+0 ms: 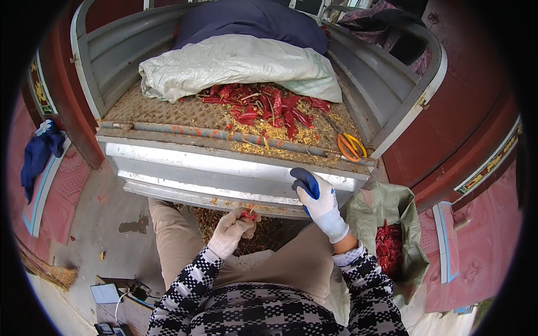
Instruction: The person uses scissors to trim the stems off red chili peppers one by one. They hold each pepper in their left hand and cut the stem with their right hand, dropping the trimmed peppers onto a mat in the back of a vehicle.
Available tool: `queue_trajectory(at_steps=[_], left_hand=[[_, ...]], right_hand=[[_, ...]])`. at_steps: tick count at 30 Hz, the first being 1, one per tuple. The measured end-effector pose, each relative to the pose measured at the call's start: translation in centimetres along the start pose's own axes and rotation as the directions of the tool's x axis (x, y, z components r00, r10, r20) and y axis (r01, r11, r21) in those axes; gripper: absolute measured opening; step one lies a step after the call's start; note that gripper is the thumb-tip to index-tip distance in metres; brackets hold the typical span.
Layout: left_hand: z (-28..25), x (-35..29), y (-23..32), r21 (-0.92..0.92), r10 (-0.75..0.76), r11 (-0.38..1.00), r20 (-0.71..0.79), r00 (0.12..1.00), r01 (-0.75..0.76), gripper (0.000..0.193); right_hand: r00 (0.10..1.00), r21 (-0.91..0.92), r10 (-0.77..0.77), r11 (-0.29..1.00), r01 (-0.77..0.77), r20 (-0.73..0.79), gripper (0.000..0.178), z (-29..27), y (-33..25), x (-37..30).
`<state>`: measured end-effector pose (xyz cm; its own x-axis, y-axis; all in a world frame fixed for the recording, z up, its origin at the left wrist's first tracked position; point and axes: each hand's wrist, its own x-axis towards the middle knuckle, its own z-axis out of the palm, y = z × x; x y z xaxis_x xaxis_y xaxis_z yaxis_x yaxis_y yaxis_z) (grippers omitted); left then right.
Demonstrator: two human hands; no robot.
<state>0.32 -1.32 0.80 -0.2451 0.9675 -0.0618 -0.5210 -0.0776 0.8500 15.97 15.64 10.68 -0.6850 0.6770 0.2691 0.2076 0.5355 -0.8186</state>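
My left hand, in a pale knitted glove, is closed around a red dried chili pepper in front of the cart's lower edge. My right hand wears a white glove with blue-coated fingers. It hovers before the metal tailgate, its fingers bent but apart, with nothing visible in them. On the cart bed above lies a pile of red dried chili peppers among scattered yellow seeds. Scissors with orange and yellow handles rest at the bed's right front edge.
A white woven sack covers the back of the pile, with a dark cloth bundle behind. To my right stands an open green sack holding red chilies. At left are a broom and a small table bearing devices.
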Motion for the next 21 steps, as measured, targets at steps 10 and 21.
queue_trajectory(at_steps=[10,21], left_hand=[[0.3,0.6,0.5,0.039,0.098,0.994,0.004,0.995,-0.098,0.024],[-0.8,0.1,0.9,0.070,0.127,0.990,-0.006,0.992,-0.126,0.026]], right_hand=[[0.925,-0.815,0.320,0.468,-0.341,-0.203,0.057,-15.7,7.9,11.9],[0.834,-0.931,0.545,0.253,-0.263,-0.088,0.043,-15.6,5.7,12.4]])
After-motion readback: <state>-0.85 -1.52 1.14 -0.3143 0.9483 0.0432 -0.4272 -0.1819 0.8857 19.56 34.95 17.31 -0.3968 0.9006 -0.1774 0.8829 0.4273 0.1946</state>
